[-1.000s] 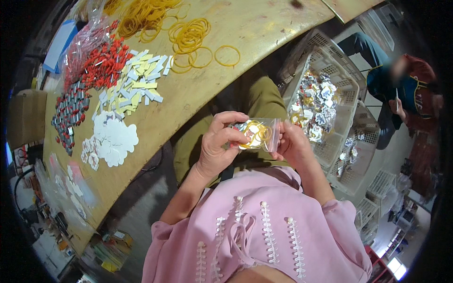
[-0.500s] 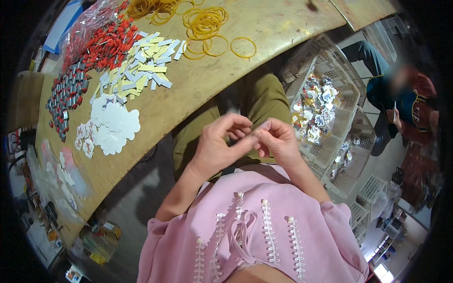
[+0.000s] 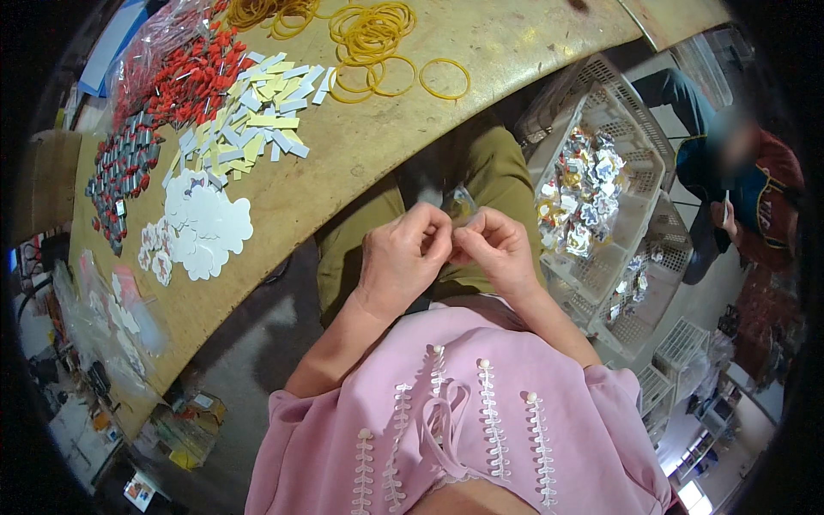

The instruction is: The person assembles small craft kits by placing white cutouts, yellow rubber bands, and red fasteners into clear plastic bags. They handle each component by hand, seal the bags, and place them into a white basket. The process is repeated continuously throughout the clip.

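Observation:
Above my lap, my left hand and my right hand are close together, each with thumb and finger pinched. Between their fingertips they hold a small clear plastic bag, which sticks up beyond the fingers. Something yellowish shows through it, too small to make out. The bag's lower edge is hidden by my fingers. To the left on the table lie a pile of white scalloped cut-outs, pale yellow and white strips, and yellow rubber bands.
Red-tipped small parts and grey cylinders with red ends cover the table's far left. At my right stands a white plastic basket full of small bagged pieces, with another basket beside it. A person sits at far right.
My hands have turned and their fingertips now pinch the clear plastic bag, which stands up into view. The left hand's blurred fingers have closed. The things on the table have stayed put.

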The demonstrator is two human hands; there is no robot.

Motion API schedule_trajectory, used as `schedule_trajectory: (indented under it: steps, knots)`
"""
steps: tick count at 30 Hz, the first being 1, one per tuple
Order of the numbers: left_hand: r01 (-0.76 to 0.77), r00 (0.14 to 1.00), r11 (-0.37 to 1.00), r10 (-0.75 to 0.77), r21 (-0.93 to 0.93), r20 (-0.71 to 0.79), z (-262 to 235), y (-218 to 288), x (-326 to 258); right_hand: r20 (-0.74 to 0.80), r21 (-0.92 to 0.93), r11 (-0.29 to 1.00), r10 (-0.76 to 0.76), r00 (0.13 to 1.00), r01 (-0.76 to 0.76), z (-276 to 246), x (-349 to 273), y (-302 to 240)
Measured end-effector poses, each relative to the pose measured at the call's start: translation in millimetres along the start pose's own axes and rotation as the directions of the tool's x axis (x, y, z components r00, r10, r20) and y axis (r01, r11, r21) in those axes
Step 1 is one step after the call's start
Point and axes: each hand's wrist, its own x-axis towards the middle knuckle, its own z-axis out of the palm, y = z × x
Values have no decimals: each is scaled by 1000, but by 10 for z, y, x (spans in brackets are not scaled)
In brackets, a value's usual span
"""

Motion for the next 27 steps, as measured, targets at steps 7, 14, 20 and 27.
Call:
schedule_trajectory:
  steps: [7, 14, 20, 27]
  knots:
    - [-274, 959, 943, 283, 190, -20, -38, 24, 65, -30, 221, 974, 66, 997, -58, 0, 33, -20]
    - [-219, 976, 954, 213, 205, 53, -88, 212, 23, -71, 156, 987, -26, 997, 36, 8, 38, 33]
    - [-448, 894, 885, 445, 129, 52, -108, -11, 68, 122, 178, 970, 143, 982, -164, -151, 0, 64]
    - [-680, 721, 733, 675, -30, 158, -360, -22, 134, 400, 514, 637, 414, 817, -575, -484, 135, -71]
